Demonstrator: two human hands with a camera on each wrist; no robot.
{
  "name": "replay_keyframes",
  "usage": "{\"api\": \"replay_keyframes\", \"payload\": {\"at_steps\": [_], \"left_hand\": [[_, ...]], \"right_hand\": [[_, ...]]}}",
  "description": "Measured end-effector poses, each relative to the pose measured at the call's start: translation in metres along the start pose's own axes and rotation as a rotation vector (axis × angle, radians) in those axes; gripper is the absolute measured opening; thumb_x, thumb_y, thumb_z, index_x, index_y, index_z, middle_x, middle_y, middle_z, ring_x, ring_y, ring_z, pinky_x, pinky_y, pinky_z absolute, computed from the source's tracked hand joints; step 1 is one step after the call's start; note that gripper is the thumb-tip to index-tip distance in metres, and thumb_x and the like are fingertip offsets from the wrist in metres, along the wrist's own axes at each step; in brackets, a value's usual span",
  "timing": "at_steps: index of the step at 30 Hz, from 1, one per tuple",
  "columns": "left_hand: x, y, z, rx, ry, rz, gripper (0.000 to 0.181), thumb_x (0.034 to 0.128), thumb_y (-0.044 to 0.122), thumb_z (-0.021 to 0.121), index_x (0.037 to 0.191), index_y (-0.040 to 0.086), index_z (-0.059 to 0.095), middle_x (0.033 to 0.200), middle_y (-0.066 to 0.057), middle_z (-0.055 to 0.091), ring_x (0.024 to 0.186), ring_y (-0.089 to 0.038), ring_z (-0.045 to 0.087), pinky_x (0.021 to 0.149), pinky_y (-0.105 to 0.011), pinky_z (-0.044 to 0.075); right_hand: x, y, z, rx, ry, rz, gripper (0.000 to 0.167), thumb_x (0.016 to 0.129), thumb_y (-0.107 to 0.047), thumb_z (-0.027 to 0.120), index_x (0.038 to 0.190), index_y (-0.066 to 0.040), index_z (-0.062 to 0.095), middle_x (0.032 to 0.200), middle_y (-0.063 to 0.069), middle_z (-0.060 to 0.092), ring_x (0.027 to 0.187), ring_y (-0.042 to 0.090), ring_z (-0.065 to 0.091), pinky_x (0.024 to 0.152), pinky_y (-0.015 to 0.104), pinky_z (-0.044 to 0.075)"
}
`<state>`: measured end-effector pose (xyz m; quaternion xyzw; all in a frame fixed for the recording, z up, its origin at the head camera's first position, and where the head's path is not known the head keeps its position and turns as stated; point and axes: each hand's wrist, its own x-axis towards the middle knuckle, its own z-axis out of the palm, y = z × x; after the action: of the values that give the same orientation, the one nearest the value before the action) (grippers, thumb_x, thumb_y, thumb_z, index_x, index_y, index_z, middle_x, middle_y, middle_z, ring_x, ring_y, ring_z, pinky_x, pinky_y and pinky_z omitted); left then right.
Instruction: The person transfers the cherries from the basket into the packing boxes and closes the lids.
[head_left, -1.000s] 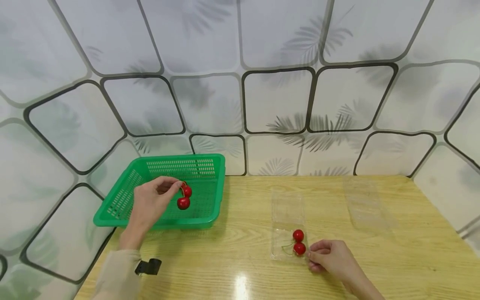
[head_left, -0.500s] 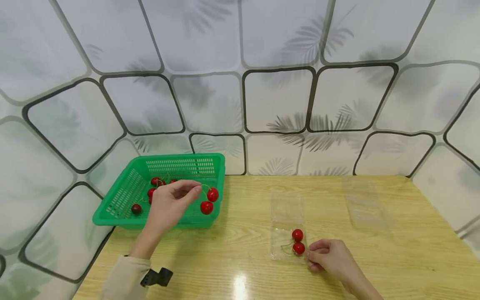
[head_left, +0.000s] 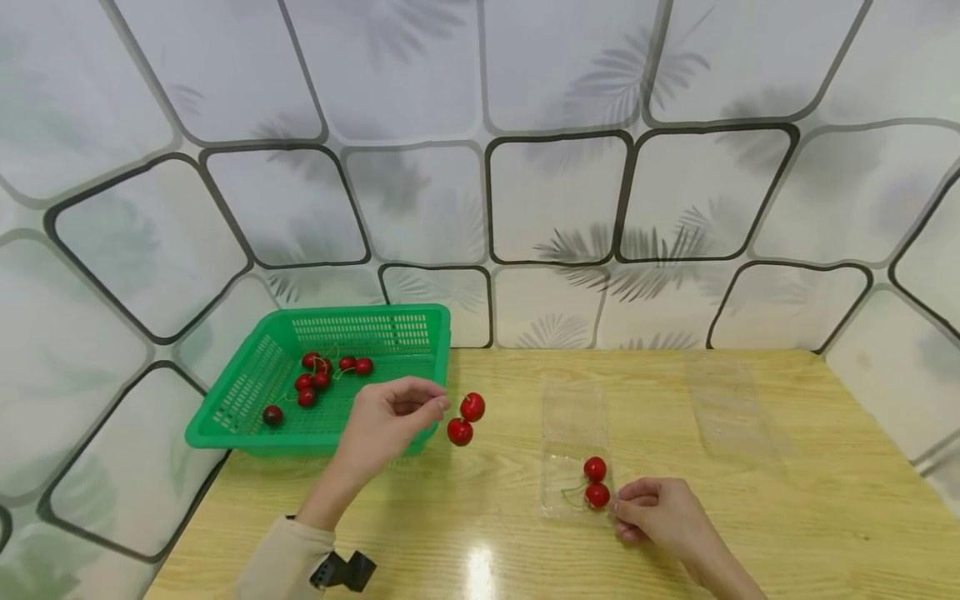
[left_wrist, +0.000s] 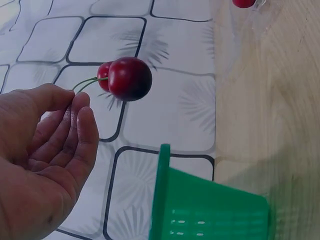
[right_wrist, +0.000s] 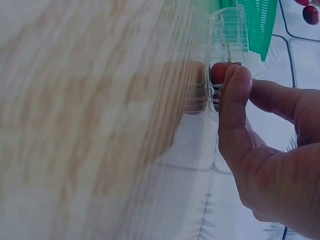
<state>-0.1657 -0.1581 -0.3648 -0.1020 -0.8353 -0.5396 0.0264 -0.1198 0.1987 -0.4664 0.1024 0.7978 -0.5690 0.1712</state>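
Observation:
My left hand (head_left: 386,421) pinches the green stems (left_wrist: 87,82) of two joined red cherries (head_left: 460,432). They hang in the air just beyond the basket's right side. On the table, an open clear plastic box (head_left: 553,475) contains a pair of cherries (head_left: 597,495) at the right of its near half, stems pointing left. The right hand (head_left: 663,512) pinches that box's right edge between thumb and fingers, as the right wrist view also shows. Several more cherries (head_left: 307,397) lie in the green basket (head_left: 360,314), mostly toward its left side.
Another clear plastic piece (head_left: 731,408) lies flat at the back right of the wooden table (head_left: 480,492). A patterned wall covering (head_left: 555,200) rises behind the table's far edge and along both sides. The basket stands at the back left, against the covering.
My left hand has carried the two cherries rightward from over the basket to beyond its right rim. Cherries in the basket have come into sight. The right hand and the box stay put.

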Motion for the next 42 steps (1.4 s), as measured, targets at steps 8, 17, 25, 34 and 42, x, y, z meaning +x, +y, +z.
{"api": "replay_keyframes", "payload": {"at_steps": [8,17,25,34,42], "left_hand": [[-0.001,-0.004,0.019,0.012,-0.026,-0.038,0.004,0.0917,0.018,0.078,0.096,0.017,0.078,0.090,-0.001,0.079,0.080,-0.022,0.073,0.066,-0.023,0.055],[-0.006,-0.009,0.046,-0.068,-0.042,-0.041,0.006,0.0913,0.019,0.078,0.094,0.013,0.078,0.088,-0.005,0.078,0.077,-0.024,0.072,0.061,-0.022,0.052],[-0.011,-0.017,0.085,-0.203,-0.094,-0.085,0.008,0.0916,0.014,0.076,0.095,0.008,0.077,0.091,-0.014,0.078,0.075,-0.018,0.072,0.066,-0.028,0.060],[-0.010,-0.023,0.117,-0.324,-0.148,-0.193,0.010,0.0916,0.008,0.073,0.097,0.000,0.076,0.093,-0.014,0.079,0.072,-0.008,0.070,0.064,-0.022,0.058],[-0.006,-0.033,0.133,-0.294,-0.143,-0.213,0.008,0.0898,0.009,0.076,0.094,0.002,0.077,0.088,-0.015,0.078,0.068,-0.009,0.068,0.060,-0.019,0.054]], "right_hand": [[-0.001,-0.002,0.001,-0.019,0.012,0.010,0.022,0.094,-0.003,0.069,0.107,0.013,0.064,0.081,0.011,0.072,0.072,0.017,0.071,0.063,0.028,0.061],[-0.002,-0.002,0.002,-0.108,0.015,0.047,0.017,0.098,-0.011,0.066,0.098,0.006,0.071,0.074,0.007,0.070,0.064,0.015,0.067,0.059,0.028,0.058],[-0.004,0.002,-0.002,-0.129,-0.102,-0.026,0.025,0.102,-0.019,0.062,0.093,0.004,0.070,0.071,0.004,0.068,0.061,0.013,0.066,0.056,0.025,0.057],[-0.005,0.003,-0.001,-0.153,-0.108,-0.036,0.025,0.103,-0.018,0.061,0.091,0.002,0.068,0.072,0.004,0.066,0.061,0.013,0.064,0.055,0.025,0.056],[-0.004,0.004,-0.002,-0.143,-0.127,-0.059,0.025,0.103,-0.018,0.061,0.089,0.002,0.068,0.070,0.003,0.065,0.060,0.012,0.062,0.053,0.024,0.055]]}}
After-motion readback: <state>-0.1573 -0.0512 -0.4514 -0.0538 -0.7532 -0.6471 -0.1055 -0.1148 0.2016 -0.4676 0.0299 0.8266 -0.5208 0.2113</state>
